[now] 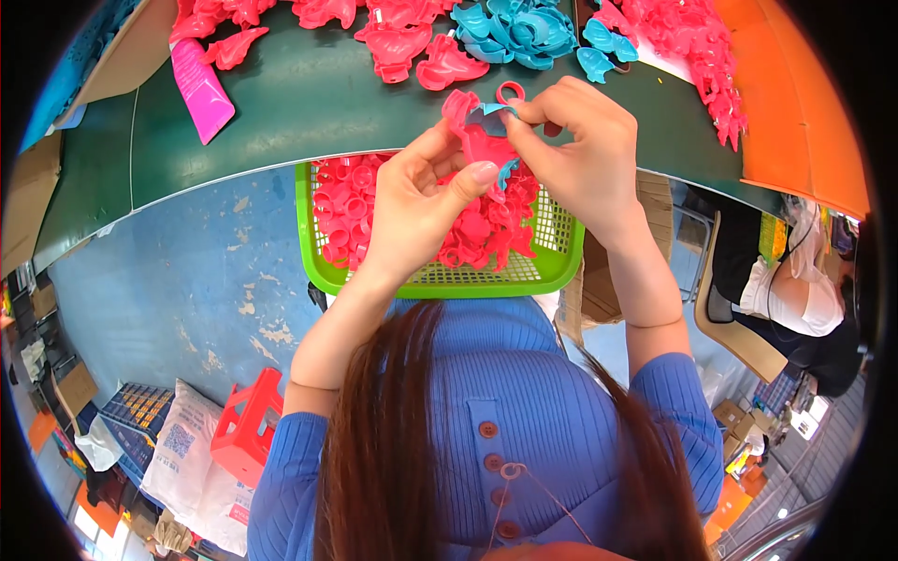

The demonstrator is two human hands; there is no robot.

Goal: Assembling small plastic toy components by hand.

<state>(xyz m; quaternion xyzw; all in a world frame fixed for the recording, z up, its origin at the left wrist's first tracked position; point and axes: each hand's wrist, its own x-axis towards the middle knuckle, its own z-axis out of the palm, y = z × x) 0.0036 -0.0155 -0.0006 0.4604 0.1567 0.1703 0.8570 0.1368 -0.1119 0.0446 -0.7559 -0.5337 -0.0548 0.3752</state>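
Note:
Above the near edge of the table, my left hand (421,192) is closed on a coral-pink moulded plastic piece (486,145), its thumb along the piece's lower side. A teal plastic piece (493,110) sits against the pink one, and more teal shows lower down. The thumb and fingertips of my right hand (585,145) pinch at its upper edge. Just beyond those fingertips is a small pink ring (511,92); whether it is attached cannot be made out. Beneath both hands, a green basket (440,285) holds many pink ring-shaped pieces (351,206).
Pink pieces (398,47) and a teal pile (519,33) lie across the dark green table (290,98). A magenta flat packet (201,93) lies left, an orange bin (795,103) right. A red stool (248,425) and white sack (182,449) stand lower left; another person (795,299) sits at right.

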